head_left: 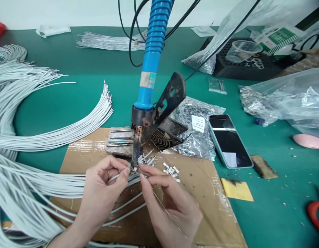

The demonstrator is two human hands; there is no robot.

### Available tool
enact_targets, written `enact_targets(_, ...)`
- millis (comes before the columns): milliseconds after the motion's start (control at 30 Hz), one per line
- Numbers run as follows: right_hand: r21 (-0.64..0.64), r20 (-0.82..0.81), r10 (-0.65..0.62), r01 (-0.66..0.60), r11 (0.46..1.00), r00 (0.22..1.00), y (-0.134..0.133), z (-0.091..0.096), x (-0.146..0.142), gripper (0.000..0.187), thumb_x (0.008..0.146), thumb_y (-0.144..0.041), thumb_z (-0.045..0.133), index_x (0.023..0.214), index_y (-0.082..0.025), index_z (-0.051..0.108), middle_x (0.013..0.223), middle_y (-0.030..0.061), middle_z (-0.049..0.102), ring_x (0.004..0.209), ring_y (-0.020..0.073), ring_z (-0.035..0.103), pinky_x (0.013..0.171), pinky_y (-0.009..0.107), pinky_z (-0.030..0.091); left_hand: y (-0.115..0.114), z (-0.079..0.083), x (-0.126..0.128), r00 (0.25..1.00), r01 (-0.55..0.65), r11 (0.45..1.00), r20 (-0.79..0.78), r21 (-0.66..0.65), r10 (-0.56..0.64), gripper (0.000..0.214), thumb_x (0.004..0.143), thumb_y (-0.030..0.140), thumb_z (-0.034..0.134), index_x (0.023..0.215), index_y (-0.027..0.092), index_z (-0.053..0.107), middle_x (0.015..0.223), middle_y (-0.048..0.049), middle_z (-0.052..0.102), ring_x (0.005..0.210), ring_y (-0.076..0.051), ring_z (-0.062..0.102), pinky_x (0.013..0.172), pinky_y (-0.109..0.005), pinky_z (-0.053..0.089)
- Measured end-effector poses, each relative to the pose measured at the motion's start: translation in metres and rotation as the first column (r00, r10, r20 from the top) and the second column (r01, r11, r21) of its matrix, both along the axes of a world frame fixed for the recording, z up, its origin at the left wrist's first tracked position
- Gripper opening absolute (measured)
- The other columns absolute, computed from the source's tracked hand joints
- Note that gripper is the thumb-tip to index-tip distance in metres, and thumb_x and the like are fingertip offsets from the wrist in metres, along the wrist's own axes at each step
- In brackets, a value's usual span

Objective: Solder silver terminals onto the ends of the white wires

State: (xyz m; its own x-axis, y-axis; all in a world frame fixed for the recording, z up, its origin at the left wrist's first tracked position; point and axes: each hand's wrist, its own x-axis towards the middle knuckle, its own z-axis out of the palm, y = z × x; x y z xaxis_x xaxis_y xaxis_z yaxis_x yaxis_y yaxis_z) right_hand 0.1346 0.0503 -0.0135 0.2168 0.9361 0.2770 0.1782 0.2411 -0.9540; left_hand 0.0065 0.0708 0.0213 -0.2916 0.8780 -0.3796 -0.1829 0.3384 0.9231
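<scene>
A soldering iron (137,141) with a blue handle is fixed in a black bracket, its dark tip pointing down between my hands. My left hand (105,187), with a ring on one finger, pinches the end of a white cable (113,178) right beside the tip. From the other side, my right hand (172,201) grips a thin solder wire (163,205) between thumb and fingers; it trails down across the palm. A tiny piece sits at the tip, partly covered by my fingertips. Small white pieces (172,171) lie on the cardboard (201,203) close by.
Thick bundles of white cables (53,137) fill the left side. Behind the iron lie a bag of small parts (201,141) and a phone (230,141). At right are a yellow sponge (237,189) and a red-handled tool (316,213). A black crate (239,69) stands at the back.
</scene>
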Motion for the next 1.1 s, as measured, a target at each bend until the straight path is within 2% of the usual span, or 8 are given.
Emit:
enact_targets(333, 0.008, 0.012, -0.008, 0.008, 1.0, 1.0, 0.001, -0.0002, 0.0002, 0.017, 0.089, -0.008, 0.074, 0.084, -0.024, 0.071, 0.103, -0.0017, 0.085, 0.092, 0.0107, 0.081, 0.086, 0.016, 0.062, -0.0008, -0.0029, -0.0015, 1.0, 0.021, 1.0, -0.005, 0.008, -0.021, 0.016, 0.069, 0.015, 0.085, 0.064, 0.015, 0.07, 0.081, -0.0021, 0.077, 0.069, -0.009, 0.07, 0.066, -0.012, 0.054)
enact_targets(600, 0.056, 0.037, 0.029, -0.031, 0.998, 0.999, 0.0042, -0.0038, 0.0029, 0.019, 0.089, -0.004, 0.072, 0.086, -0.023, 0.07, 0.103, -0.001, 0.084, 0.093, 0.0105, 0.081, 0.086, 0.014, 0.062, -0.0014, -0.0053, -0.0035, 0.999, 0.03, 1.0, -0.02, 0.01, -0.03, 0.016, 0.07, 0.016, 0.084, 0.064, 0.015, 0.07, 0.082, -0.0022, 0.077, 0.069, -0.009, 0.07, 0.066, -0.012, 0.054)
enact_targets(800, 0.034, 0.042, 0.027, -0.028, 0.999, 0.999, 0.0022, -0.0042, 0.0025, 0.019, 0.089, -0.005, 0.072, 0.085, -0.023, 0.07, 0.102, -0.0014, 0.084, 0.092, 0.0113, 0.081, 0.085, 0.016, 0.063, -0.0001, -0.0026, -0.0015, 1.0, 0.021, 1.0, -0.019, 0.002, -0.021, 0.016, 0.067, 0.013, 0.085, 0.062, 0.015, 0.07, 0.079, -0.0002, 0.076, 0.068, -0.007, 0.069, 0.066, -0.01, 0.053)
enact_targets(1100, 0.072, 0.042, 0.015, -0.018, 0.997, 0.999, 0.0046, -0.0028, 0.0029, 0.02, 0.088, -0.003, 0.073, 0.086, -0.023, 0.073, 0.098, -0.0014, 0.084, 0.091, 0.0119, 0.082, 0.085, 0.017, 0.063, 0.0002, -0.0008, -0.0017, 0.999, 0.032, 0.999, -0.038, 0.018, -0.032, 0.015, 0.067, 0.012, 0.084, 0.063, 0.016, 0.071, 0.08, -0.0018, 0.076, 0.069, -0.01, 0.069, 0.064, -0.012, 0.054)
